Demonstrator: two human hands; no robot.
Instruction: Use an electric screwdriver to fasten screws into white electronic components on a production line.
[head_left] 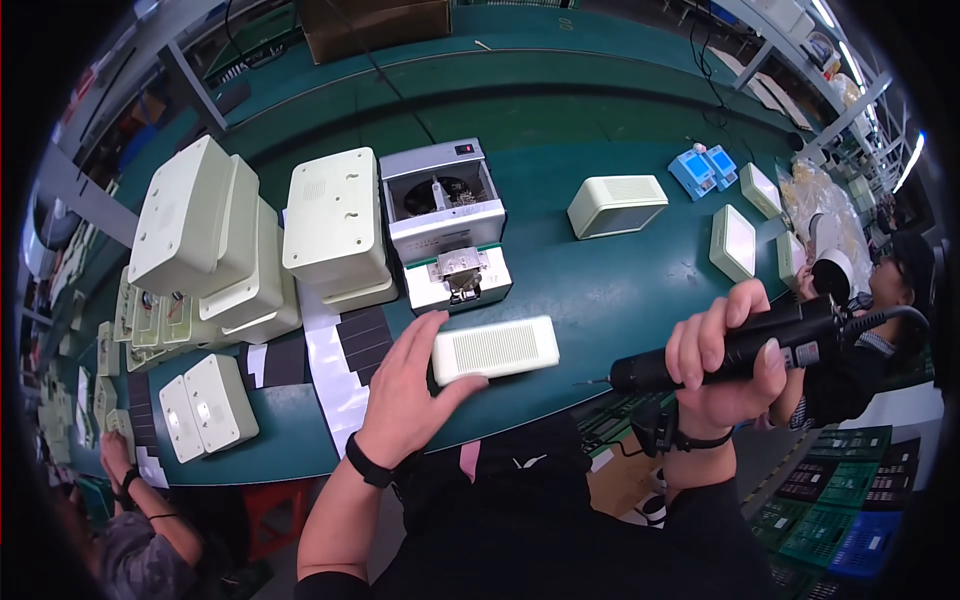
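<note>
My left hand [408,382] grips the left end of a cream plastic housing [500,350] with a slatted grille. Its thumb lies along the near edge and its fingers reach round the far left side. The housing rests on the green bench near its front edge. In my right hand [722,350] is a black electric screwdriver [640,372], held almost level with its thin bit pointing left. That bit is in the air to the right of the housing, apart from it. A cable leaves the tool's right end.
Behind the housing stands a grey screw feeder [445,205]. Stacked cream cases [190,215] and a cream case pile [335,220] rise at left, near dark pads [368,340]. Another housing [618,205] and blue fixtures [702,172] sit at right. People work on both sides.
</note>
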